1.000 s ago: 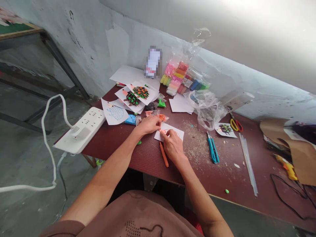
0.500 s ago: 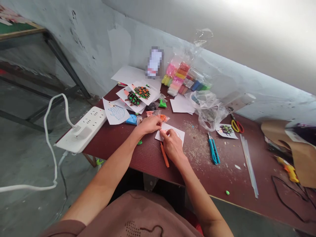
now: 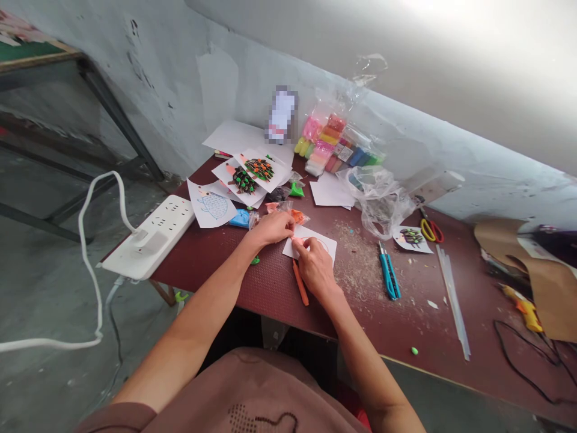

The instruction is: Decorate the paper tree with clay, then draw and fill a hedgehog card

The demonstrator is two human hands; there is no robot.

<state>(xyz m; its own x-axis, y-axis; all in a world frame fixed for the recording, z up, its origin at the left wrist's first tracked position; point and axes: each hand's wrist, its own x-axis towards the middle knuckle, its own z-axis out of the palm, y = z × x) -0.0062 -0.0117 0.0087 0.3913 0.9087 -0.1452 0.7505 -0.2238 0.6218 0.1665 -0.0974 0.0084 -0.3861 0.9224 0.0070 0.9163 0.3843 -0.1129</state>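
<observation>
A small white card (image 3: 330, 247) with a curved pencil-like outline lies on the table under my hands. My right hand (image 3: 316, 262) rests on it, fingers curled and tips pressed at a bit of pinkish-orange clay (image 3: 296, 239) by the card's upper left corner. My left hand (image 3: 276, 228) meets it from the left with its fingers pinched together; what is between them is hidden. Just below my right hand lies an orange pen-like tool (image 3: 300, 285). Bags of orange clay (image 3: 298, 215) and blue clay (image 3: 240, 218) sit beyond my left hand.
Finished hedgehog cards (image 3: 259, 168) and a blue hedgehog drawing (image 3: 213, 205) lie at back left, near a power strip (image 3: 151, 237). Clay packs (image 3: 329, 144) lean at the wall. A utility knife (image 3: 389, 273), scissors (image 3: 431, 231), glue sticks (image 3: 453, 304) and a yellow glue gun (image 3: 525, 310) lie rightward.
Both hands stay at the same spot on the card, with hardly any visible finger movement. The view shifts very slightly; nothing else has moved.
</observation>
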